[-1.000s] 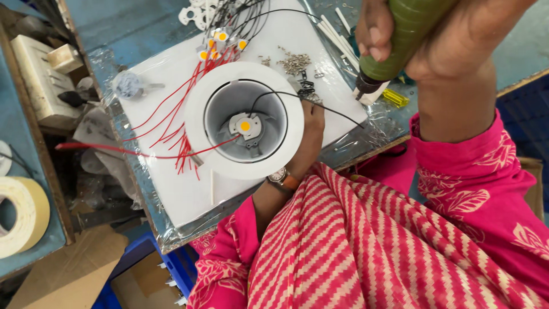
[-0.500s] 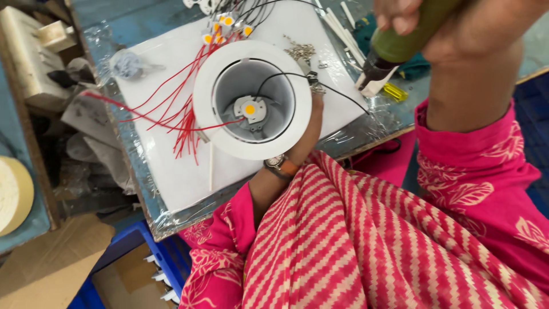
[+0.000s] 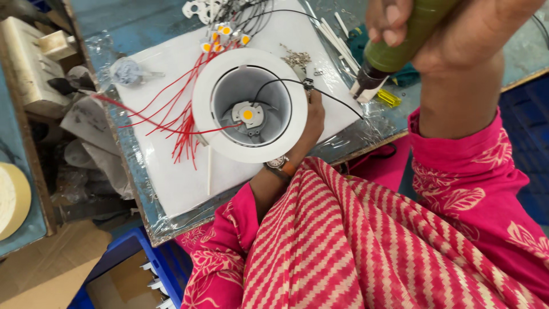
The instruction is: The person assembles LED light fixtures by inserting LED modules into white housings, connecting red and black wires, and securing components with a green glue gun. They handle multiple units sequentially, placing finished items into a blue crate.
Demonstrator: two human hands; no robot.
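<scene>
Not much has changed from a moment back: the left hand [image 3: 311, 123] still grips the rim of the white downlight housing [image 3: 250, 105] on the white sheet [image 3: 171, 177], red wires [image 3: 171, 114] trailing out. The right hand [image 3: 457, 34] stays wrapped around the green screwdriver [image 3: 400, 43], raised above the bench, tip off the housing.

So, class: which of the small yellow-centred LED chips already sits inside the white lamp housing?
The LED chip at the housing's bottom; the others lie loose above it.

Left hand [image 3: 311, 123] curls low with wrist bent; right hand [image 3: 457, 34], raised, is clenched.
</scene>
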